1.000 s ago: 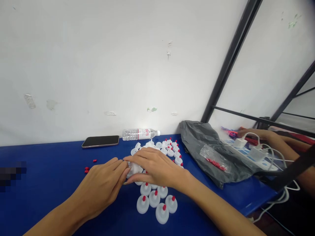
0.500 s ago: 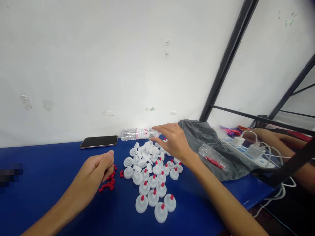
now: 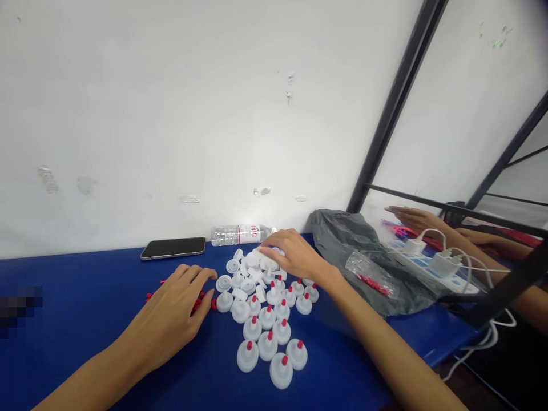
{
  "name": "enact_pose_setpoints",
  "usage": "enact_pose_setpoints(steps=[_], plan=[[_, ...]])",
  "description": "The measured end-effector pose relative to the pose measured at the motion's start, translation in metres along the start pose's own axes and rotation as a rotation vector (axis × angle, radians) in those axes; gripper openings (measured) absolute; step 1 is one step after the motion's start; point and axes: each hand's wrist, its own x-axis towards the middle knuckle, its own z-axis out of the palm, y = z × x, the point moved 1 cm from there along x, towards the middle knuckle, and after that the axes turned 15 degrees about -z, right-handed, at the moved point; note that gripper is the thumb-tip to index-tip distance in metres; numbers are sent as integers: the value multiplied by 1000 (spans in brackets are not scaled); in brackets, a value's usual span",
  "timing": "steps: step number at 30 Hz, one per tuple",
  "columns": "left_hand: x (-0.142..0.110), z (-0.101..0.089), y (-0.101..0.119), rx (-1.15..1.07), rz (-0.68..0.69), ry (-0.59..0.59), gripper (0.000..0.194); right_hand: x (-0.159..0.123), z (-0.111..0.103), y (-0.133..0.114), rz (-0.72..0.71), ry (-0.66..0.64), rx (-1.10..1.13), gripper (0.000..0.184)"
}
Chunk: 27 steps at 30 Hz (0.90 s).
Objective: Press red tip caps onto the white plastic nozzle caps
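My left hand (image 3: pixel 175 317) lies palm down over a heap of small red caps (image 3: pixel 198 301), its fingers spread and bent, with some caps hidden beneath it. At the far side of a pile of loose white plastic caps (image 3: pixel 248 283), my right hand (image 3: pixel 295 254) has thumb and fingers drawn together on a white cap (image 3: pixel 268 264), partly hidden by the hand. Nearer to me stand several white caps with red tips fitted on their spouts (image 3: pixel 281 371), upright on the blue tabletop (image 3: pixel 85 302).
A phone (image 3: pixel 173 248) and a lying clear bottle (image 3: pixel 240 234) are along the wall. On the right are a grey plastic bag (image 3: pixel 338 234), a clear bag with red pieces (image 3: pixel 372 279), a power strip (image 3: pixel 440 268), a black metal frame (image 3: pixel 398 103) and another person's arms (image 3: pixel 483 245).
My left hand has opened from a closed shape and spread over the red caps. My right hand has lowered to the white pile. The other person's hand has risen into view.
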Motion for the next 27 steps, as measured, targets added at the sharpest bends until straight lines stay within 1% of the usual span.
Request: enact_pose_setpoints(steps=[3,5,6,7,11,15,18,23,27], plan=[[-1,4,-6,56,-3,67,57,-6,-8,22,122,11,-50,45],[-1,7,-9,102,18,108,65,-13,-11,40,234,4,-97,39],[-2,9,-10,121,34,122,66,-17,-11,49,292,-7,-118,33],[-2,10,-10,139,49,133,66,-21,-11,57,347,-26,-136,30],[-1,10,-9,181,77,158,68,-35,-6,79,501,-146,-143,37],[-1,5,-5,192,86,180,68,-43,1,87,574,-256,-95,37],[-1,1,-2,210,92,194,69,-45,5,90,599,-306,-67,36],[-2,-4,4,291,148,233,66,-48,8,94,647,-348,-56,36],[-3,-7,9,306,168,256,66,-49,9,95,661,-350,-43,36]])
